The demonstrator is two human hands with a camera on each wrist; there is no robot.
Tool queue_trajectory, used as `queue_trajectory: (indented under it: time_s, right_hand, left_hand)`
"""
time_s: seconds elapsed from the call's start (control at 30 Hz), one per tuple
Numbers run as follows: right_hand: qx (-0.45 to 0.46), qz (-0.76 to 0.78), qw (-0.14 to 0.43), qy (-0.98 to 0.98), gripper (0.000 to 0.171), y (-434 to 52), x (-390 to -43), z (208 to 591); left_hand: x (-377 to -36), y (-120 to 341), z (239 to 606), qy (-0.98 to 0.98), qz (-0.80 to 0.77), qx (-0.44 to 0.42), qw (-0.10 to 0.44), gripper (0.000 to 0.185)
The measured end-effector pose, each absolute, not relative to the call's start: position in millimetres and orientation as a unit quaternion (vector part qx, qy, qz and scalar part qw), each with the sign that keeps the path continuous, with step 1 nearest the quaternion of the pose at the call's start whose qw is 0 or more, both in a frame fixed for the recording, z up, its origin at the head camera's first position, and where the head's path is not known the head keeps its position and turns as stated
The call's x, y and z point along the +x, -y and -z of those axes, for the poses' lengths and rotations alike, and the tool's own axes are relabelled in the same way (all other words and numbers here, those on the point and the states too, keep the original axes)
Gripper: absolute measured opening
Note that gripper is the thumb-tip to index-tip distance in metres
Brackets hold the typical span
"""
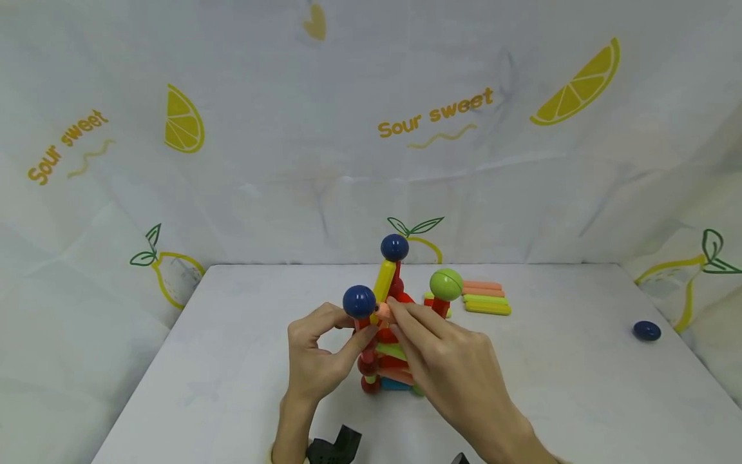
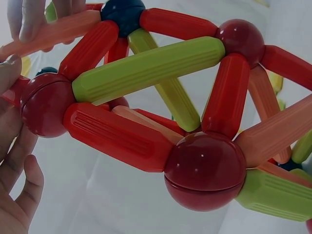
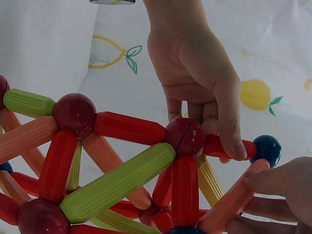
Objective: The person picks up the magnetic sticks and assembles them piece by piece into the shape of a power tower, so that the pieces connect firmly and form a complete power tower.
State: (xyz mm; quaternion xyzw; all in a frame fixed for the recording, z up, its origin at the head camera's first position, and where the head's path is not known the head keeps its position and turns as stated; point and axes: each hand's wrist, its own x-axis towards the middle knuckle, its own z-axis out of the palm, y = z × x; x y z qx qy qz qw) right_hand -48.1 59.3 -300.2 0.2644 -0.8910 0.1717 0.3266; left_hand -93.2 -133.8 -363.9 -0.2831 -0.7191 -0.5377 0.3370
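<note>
A frame of magnetic rods and balls point(image 1: 390, 341) stands mid-table. My left hand point(image 1: 355, 327) pinches a short red rod point(image 3: 217, 146) just under a dark blue ball point(image 1: 359, 301), the same blue ball point(image 3: 266, 149) showing in the right wrist view. My right hand point(image 1: 397, 316) holds a salmon rod point(image 3: 233, 201) slanted up, its tip touching the red rod right beside that ball. In the left wrist view the salmon rod point(image 2: 53, 31) runs along the top left under my right fingers point(image 2: 29, 19). A second blue ball point(image 1: 395, 247) tops a yellow rod point(image 1: 384, 280). A green ball point(image 1: 446, 283) sits to the right.
Several loose rods point(image 1: 487, 298) lie stacked behind the frame to the right. A dark blue half ball point(image 1: 646, 330) lies far right on the white table point(image 1: 232, 361). Black gear point(image 1: 336, 444) shows at the near edge. A lemon-print cloth hangs behind and at both sides.
</note>
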Motion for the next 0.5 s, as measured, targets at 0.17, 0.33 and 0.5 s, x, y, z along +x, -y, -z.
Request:
queue_trajectory:
  time_s: [0.17,0.33,0.5]
  right_hand:
    - [0.262,-0.168,0.322,0.894,0.05,-56.9,-48.3,300.0]
    - [0.256,-0.167,0.32,0.897,0.05,-54.5,-48.3,297.9]
    - [0.249,-0.165,0.313,0.902,0.049,-51.8,-48.1,297.1]
  left_hand:
    - [-93.0,133.0,364.4,0.719,0.538,-0.284,0.336,0.031]
    - [-92.8,132.3,363.8,0.722,0.537,-0.278,0.337,0.028]
    - [-92.0,132.7,362.1,0.724,0.535,-0.273,0.34,0.025]
